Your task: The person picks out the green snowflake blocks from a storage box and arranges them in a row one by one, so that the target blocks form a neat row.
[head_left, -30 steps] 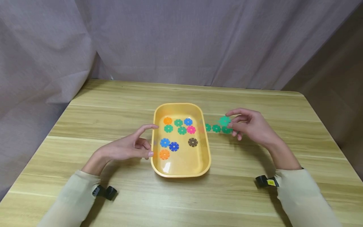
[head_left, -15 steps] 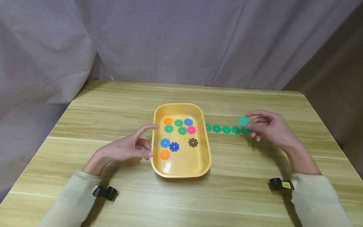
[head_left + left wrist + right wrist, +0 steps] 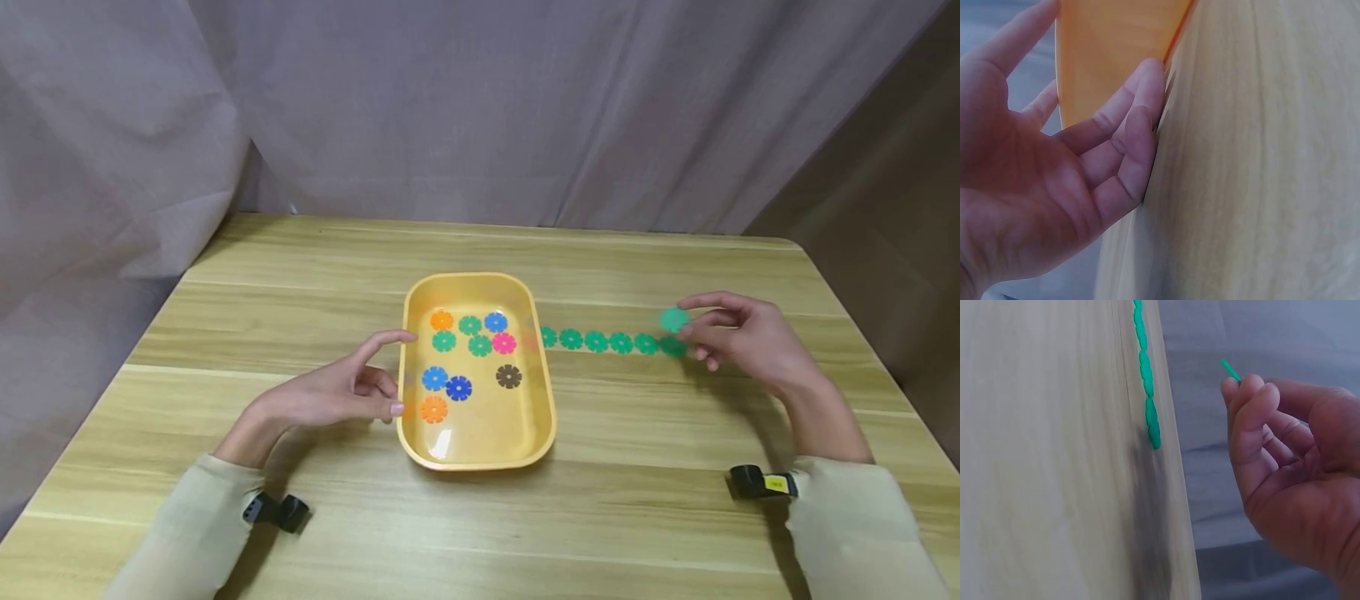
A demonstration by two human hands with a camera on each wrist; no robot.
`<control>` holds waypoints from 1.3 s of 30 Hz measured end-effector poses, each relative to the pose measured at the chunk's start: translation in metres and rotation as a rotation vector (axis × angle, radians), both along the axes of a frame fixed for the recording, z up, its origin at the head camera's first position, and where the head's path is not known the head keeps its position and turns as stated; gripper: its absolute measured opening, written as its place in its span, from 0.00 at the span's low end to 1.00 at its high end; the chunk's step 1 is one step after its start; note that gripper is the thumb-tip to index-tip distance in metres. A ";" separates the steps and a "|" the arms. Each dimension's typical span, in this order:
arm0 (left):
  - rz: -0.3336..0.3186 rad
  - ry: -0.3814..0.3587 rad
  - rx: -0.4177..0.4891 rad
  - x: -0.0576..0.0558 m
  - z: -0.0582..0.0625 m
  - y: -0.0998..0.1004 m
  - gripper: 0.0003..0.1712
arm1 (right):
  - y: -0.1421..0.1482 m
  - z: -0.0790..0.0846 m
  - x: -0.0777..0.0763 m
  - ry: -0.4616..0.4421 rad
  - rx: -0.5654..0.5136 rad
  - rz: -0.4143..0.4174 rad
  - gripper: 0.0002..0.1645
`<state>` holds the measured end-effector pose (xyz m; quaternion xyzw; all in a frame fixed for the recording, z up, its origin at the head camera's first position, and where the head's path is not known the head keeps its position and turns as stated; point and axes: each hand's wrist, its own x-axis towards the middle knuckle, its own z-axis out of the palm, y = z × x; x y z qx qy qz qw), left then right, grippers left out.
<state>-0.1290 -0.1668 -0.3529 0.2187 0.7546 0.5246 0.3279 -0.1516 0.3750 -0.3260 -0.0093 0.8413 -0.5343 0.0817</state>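
Note:
My right hand (image 3: 750,337) pinches a green snowflake disc (image 3: 674,320) by its edge, with thumb and index finger. It hovers over the right end of a straight row of green snowflake discs (image 3: 596,342) on the table. The right wrist view shows the held disc edge-on, apart from the row. To the left, my left hand (image 3: 345,387) rests with its index fingertip and thumb against the left rim of a yellow tray (image 3: 480,464); its other fingers bend in below. Inside the tray lie several loose discs, among them a brown disc (image 3: 508,377) and a pink disc (image 3: 504,343).
The wooden table (image 3: 637,525) reaches back to a grey curtain (image 3: 420,108). The green row runs rightward from the tray's right wall, parallel to the far table edge. Each sleeved wrist carries a small black camera (image 3: 746,482).
My right hand has moved rightward along the row with the green disc held up, and more of the row now shows beside it. My left hand stays at the tray rim.

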 end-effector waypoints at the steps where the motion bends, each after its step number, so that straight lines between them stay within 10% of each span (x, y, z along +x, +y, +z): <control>1: 0.000 -0.002 0.001 0.000 0.000 0.000 0.52 | 0.001 0.000 0.000 -0.002 0.020 -0.004 0.18; 39: 0.004 -0.021 0.006 0.002 0.003 0.000 0.52 | 0.036 -0.016 -0.003 -0.148 0.276 0.036 0.29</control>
